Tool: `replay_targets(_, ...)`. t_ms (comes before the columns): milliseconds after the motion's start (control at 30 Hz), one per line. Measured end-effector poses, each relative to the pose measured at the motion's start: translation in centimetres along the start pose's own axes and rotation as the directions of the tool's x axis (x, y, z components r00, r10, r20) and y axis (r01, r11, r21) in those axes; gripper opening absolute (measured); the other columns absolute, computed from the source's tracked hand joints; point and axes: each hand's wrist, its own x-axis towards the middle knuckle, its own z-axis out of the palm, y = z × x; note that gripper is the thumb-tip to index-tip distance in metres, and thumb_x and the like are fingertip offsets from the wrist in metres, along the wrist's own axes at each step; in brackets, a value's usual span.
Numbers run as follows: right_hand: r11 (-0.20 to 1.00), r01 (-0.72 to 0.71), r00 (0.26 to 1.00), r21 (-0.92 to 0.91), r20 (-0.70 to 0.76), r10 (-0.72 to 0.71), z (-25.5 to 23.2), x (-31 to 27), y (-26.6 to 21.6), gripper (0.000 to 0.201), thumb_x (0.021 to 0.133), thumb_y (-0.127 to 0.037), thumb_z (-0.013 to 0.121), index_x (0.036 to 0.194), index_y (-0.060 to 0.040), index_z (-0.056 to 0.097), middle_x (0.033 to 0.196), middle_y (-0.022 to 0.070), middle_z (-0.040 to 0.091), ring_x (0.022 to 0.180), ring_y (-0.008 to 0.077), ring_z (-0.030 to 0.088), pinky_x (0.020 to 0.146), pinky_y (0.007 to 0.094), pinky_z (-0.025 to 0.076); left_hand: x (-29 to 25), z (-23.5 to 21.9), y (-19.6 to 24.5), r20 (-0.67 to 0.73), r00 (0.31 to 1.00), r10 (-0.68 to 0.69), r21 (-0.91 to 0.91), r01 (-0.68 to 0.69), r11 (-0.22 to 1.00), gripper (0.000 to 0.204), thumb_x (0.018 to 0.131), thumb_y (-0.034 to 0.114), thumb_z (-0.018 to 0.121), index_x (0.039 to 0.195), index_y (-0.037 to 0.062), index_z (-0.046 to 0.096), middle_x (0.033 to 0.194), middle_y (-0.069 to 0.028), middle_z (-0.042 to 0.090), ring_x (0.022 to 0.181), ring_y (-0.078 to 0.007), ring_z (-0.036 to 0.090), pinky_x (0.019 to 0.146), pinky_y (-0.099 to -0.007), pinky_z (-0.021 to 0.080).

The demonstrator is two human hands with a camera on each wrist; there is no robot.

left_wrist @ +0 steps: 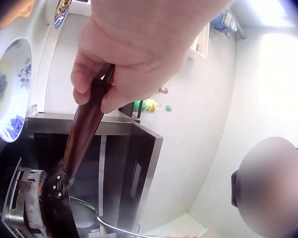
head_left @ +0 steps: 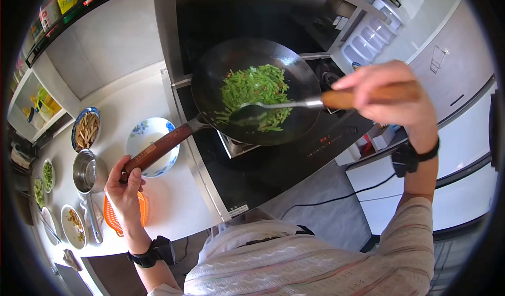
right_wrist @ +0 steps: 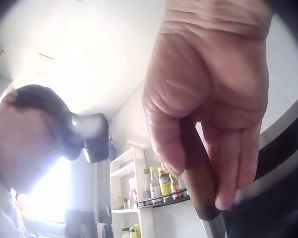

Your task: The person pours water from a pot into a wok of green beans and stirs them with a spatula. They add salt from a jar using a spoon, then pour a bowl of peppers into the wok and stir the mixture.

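A dark wok sits over the burner with cut green vegetable pieces and small red bits in it. My left hand grips the end of its brown wooden handle; in the left wrist view the fingers and thumb wrap the handle's tip. My right hand holds a metal ladle by its wooden handle. The ladle's rounded head is down among the vegetables at the wok's near left side. In the right wrist view, fingers and thumb close round that handle.
A flowered white bowl stands beneath the wok handle, with an orange basket nearby. Further left are a steel pot, a bowl of brown strips and several small bowls. Bottles line a rack at upper left. The black cooktop surrounds the wok.
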Motion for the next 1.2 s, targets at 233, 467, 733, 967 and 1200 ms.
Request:
replay_targets(233,0.926,-0.313,0.765,0.210,-0.522,0.377,-5.1,0.0,4.6,0.017,0.076,-0.015,0.061,0.087,-0.0031,0.058,0.084,0.0120,0.062,0.062,0.0189,0.065,0.052,0.0221,0.051,-0.2,-0.1,0.1,0.009,1.000,-0.012,0.001,0.012,1.000,0.033,0.080,0.007,0.064,0.110,-0.0027,0.054,0.079,-0.0042,0.061,0.058,-0.0059,0.053,0.049,-0.0159,0.041)
replay_targets(467,0.818,-0.191,0.586,0.542,-0.606,0.538,0.1,1.3,9.9,0.016,0.078,-0.014,0.057,0.089,-0.0026,0.056,0.083,0.0131,0.061,0.058,0.0218,0.065,0.049,0.0231,0.051,-0.2,0.1,0.4,0.001,1.000,-0.017,0.011,0.017,1.000,0.033,0.079,0.007,0.064,0.110,-0.0029,0.054,0.079,-0.0041,0.060,0.058,-0.0061,0.053,0.050,-0.0159,0.041)
replay_targets(733,0.957,-0.115,0.730,0.267,-0.630,0.264,-1.5,1.5,11.6,0.013,0.079,-0.014,0.059,0.088,-0.0040,0.058,0.082,0.0085,0.063,0.070,0.0165,0.065,0.059,0.0226,0.049,-0.1,0.1,0.3,-0.002,1.000,-0.025,0.011,0.025,1.000,0.033,0.079,0.007,0.064,0.110,-0.0029,0.054,0.079,-0.0042,0.060,0.058,-0.0062,0.053,0.051,-0.0159,0.041)
replay_targets(967,0.918,0.126,0.753,0.375,-0.639,0.158,2.3,0.4,7.5,0.010,0.082,-0.006,0.055,0.090,0.0007,0.055,0.081,0.0159,0.062,0.068,0.0240,0.066,0.059,0.0255,0.053,-0.2,0.2,0.3,-0.007,1.000,-0.015,0.005,0.015,1.000,0.033,0.079,0.007,0.064,0.110,-0.0025,0.055,0.077,-0.0038,0.060,0.057,-0.0061,0.053,0.050,-0.0156,0.041)
replay_targets(1200,0.748,0.061,0.467,0.661,-0.681,0.564,10.3,-4.4,11.4,0.015,0.084,-0.009,0.051,0.094,0.0025,0.051,0.085,0.0230,0.062,0.066,0.0308,0.065,0.052,0.0307,0.055,-0.2,-0.1,-0.1,-0.001,1.000,-0.001,0.001,0.001,1.000,0.034,0.079,0.008,0.065,0.110,-0.0019,0.055,0.077,-0.0042,0.061,0.058,-0.0061,0.053,0.049,-0.0153,0.041)
